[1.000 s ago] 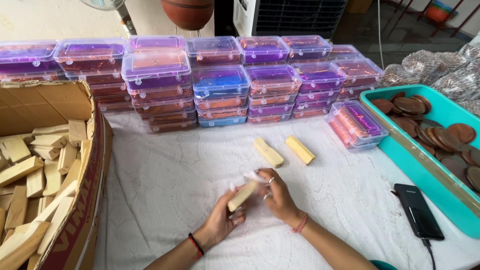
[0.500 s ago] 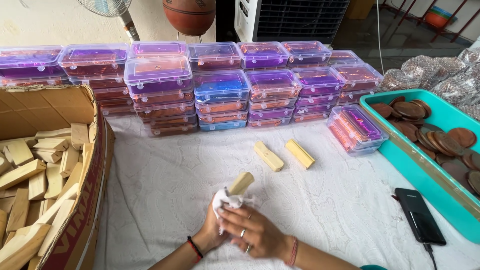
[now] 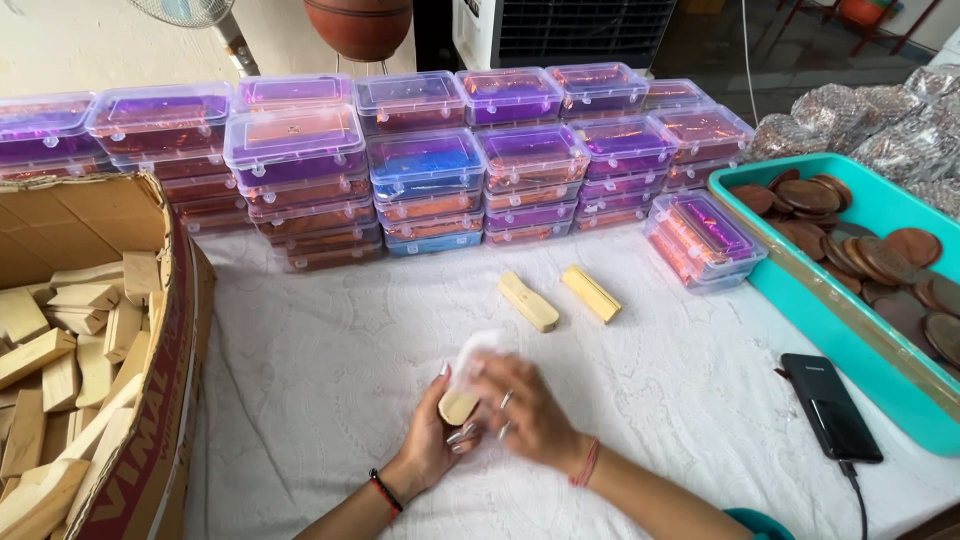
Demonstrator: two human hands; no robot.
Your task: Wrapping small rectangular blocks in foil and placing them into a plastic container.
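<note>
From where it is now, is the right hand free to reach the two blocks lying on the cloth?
Probably not at once: the right hand is busy on the wrapped block with the left hand. The path to the two blocks looks bare.

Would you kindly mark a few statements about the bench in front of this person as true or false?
1. Both hands, left hand and right hand, hold one wooden block. True.
2. Three loose blocks lie on the white cloth. False: two loose blocks lie there, side by side.
3. The cardboard box on the left holds wooden blocks. True.
4. The black phone lies inside the teal tray. False: it lies on the cloth beside the tray.
5. The clear lidded boxes stand stacked behind. True.
</note>
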